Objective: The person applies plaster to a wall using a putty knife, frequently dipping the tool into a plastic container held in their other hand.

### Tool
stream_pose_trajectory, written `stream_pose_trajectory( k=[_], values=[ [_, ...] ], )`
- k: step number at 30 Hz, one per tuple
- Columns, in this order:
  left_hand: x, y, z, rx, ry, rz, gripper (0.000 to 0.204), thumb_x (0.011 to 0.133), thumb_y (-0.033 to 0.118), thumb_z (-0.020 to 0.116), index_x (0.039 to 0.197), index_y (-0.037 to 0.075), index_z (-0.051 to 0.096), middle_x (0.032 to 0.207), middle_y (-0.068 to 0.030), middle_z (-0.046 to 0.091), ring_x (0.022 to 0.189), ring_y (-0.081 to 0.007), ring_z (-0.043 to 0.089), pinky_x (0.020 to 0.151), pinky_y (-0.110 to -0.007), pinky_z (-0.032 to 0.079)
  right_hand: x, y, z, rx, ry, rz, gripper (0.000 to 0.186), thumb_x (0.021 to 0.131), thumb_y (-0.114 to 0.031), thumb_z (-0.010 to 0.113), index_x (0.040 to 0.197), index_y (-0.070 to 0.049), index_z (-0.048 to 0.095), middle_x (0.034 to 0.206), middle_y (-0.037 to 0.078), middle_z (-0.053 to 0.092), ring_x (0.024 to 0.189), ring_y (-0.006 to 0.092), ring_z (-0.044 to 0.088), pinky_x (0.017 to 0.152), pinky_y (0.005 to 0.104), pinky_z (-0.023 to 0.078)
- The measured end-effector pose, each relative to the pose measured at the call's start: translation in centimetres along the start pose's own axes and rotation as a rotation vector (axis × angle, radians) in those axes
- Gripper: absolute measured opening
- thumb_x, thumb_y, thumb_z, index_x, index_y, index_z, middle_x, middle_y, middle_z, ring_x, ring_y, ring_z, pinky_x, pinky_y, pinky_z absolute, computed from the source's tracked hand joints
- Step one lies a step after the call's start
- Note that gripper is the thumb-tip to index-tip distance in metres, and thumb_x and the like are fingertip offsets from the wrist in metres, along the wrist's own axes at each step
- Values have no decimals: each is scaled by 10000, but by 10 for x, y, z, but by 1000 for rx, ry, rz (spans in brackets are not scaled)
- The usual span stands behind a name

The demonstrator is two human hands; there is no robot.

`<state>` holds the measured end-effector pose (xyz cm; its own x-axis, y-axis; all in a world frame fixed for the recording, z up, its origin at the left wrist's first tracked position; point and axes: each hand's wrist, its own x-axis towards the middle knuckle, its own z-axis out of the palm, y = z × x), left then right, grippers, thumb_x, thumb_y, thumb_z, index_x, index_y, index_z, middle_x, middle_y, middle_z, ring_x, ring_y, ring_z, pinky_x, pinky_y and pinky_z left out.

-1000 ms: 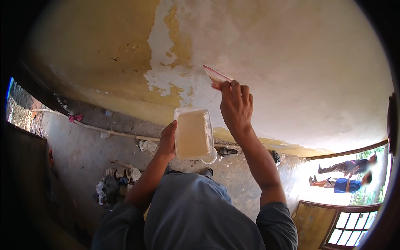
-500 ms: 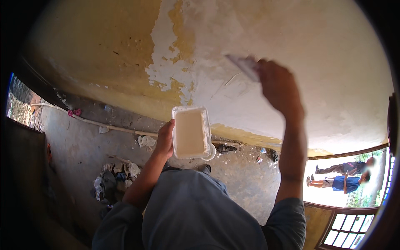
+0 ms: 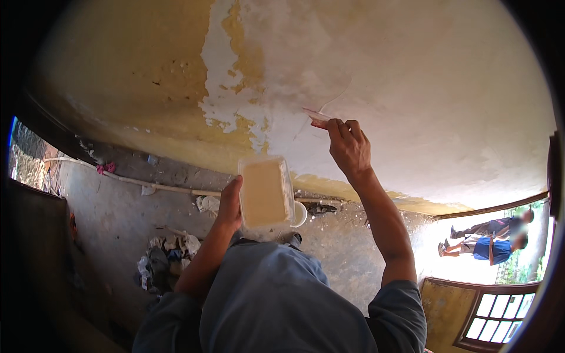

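My left hand point(image 3: 231, 203) is closed on the left side of a clear plastic tub point(image 3: 288, 176). Beige paste point(image 3: 263, 191), smooth and pale, fills much of its inside. A white ring-like piece point(image 3: 300, 214) sticks out at the tub's lower right. Up at the wall point(image 3: 400, 100), my right hand point(image 3: 349, 144) pinches a thin, flat scraper point(image 3: 316, 117) with a reddish edge. The blade lies at the wall surface, beside a thin curved line of paste point(image 3: 336, 99). To its left, yellow paint is peeling around a whitish patch point(image 3: 218, 65).
A long pole point(image 3: 135, 174) lies along the wall's foot. Crumpled rags and plastic point(image 3: 165, 259) are heaped on the grey floor point(image 3: 112, 217) at left. Through a bright doorway at right stand two people point(image 3: 491, 238). A paned window point(image 3: 494, 317) is below it.
My right hand has moved left and down, bringing the scraper to the wall near the thin line of paste. The tub has shifted slightly left and down in view.
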<state>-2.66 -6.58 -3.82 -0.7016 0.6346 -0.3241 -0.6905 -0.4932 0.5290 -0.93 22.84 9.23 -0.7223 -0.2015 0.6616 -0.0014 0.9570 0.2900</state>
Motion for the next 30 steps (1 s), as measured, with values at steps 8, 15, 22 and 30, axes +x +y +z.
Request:
stream_pose_trajectory(
  k=[8, 15, 22, 30],
  values=[
    [1, -3, -2, 32, 21, 4, 474, 1035, 378, 510, 1302, -10, 556, 1180, -128, 661, 1067, -220, 671, 913, -384, 567, 32, 18, -38, -87, 17, -33, 168, 772, -17, 664, 931, -59, 634, 919, 34, 706, 860, 196, 618, 621, 291, 578],
    [2, -2, -3, 44, 27, 4, 477, 1034, 384, 510, 1298, -10, 555, 1176, -132, 660, 1066, -223, 671, 913, -389, 565, 81, 45, -93, -141, 104, -12, 123, 839, -18, 638, 927, -99, 663, 800, 35, 706, 811, 190, 668, 605, 304, 588],
    [-6, 1, -10, 75, 60, 20, 480, 1033, 390, 510, 1295, -10, 554, 1171, -135, 658, 1064, -227, 670, 912, -393, 564, 128, 63, -174, -43, 60, 148, 142, 928, -108, 595, 1031, -157, 679, 750, 79, 631, 740, 250, 642, 664, 389, 548],
    [-4, 0, 0, 66, 102, 16, 473, 1040, 383, 490, 1306, -3, 547, 1204, -140, 646, 1082, -235, 665, 927, -404, 560, 50, -50, 12, 50, 46, 20, 155, 771, -4, 636, 902, -87, 624, 780, 53, 657, 772, 216, 652, 571, 336, 574]
  ],
)
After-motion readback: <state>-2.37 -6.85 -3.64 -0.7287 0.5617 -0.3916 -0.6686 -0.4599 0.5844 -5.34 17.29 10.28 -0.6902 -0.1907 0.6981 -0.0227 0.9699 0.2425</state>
